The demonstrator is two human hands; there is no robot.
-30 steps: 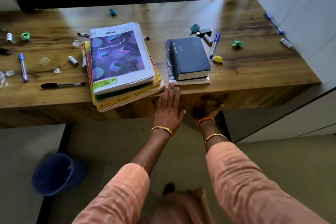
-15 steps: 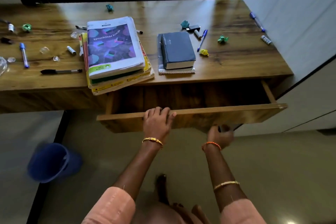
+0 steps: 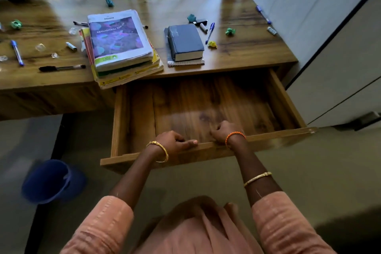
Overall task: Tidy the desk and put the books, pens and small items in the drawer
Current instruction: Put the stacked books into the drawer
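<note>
Drawer (image 3: 206, 109) under desk's right part, pulled well out; flat wood-grain floor bare, only hands inside. Left hand (image 3: 175, 142) curled over front rail (image 3: 268, 135), thumb along top edge. Right hand (image 3: 223, 130) beside it, fingers hooked over same rail. Wooden desk (image 3: 247, 51): book stack (image 3: 119, 45), purple glossy cover on top, overhangs front edge left of drawer. Dark thick book (image 3: 185, 42) sits on spiral notebook. Pens, crumpled scraps scattered round. Blue round bin (image 3: 51, 181) on floor.
</note>
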